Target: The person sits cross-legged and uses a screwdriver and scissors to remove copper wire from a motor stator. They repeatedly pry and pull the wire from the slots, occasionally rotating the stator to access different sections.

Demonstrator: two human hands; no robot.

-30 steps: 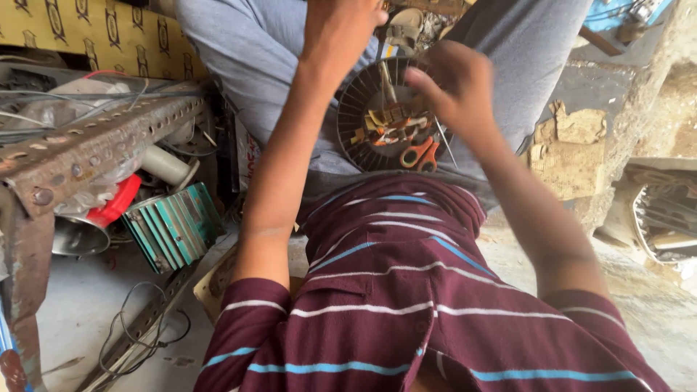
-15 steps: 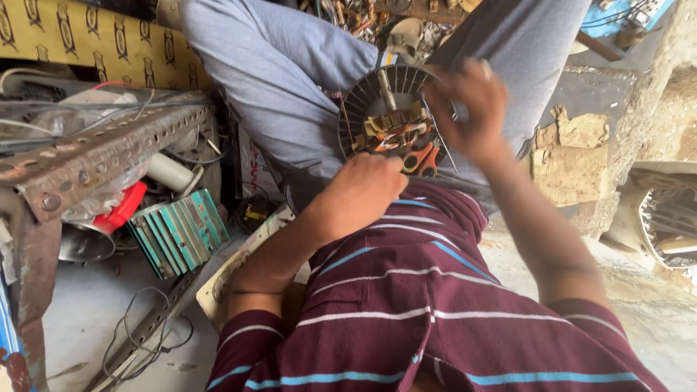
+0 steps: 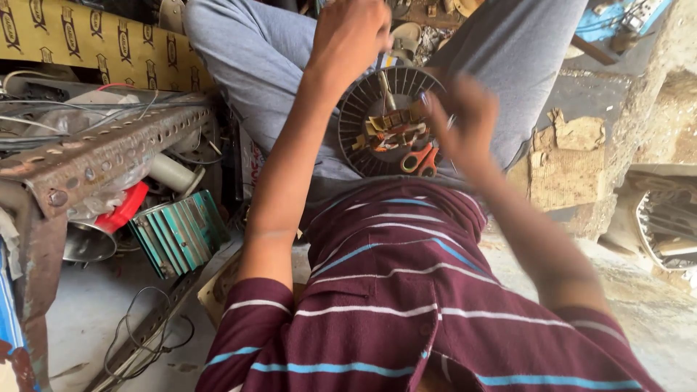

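Two hands at a round motor stator (image 3: 388,123) resting in the lap.
Left hand (image 3: 348,36), fingers clenched, is above its upper rim; right hand (image 3: 465,123) is blurred at its right edge, grip indeterminate; orange scissors (image 3: 420,158) lie inside.

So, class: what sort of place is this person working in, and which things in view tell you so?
Probably a small repair workshop for electric motors or fans. A round motor stator with windings rests in the person's lap, a teal finned motor housing lies on the floor, and a rusty perforated metal frame holds loose wires and parts.
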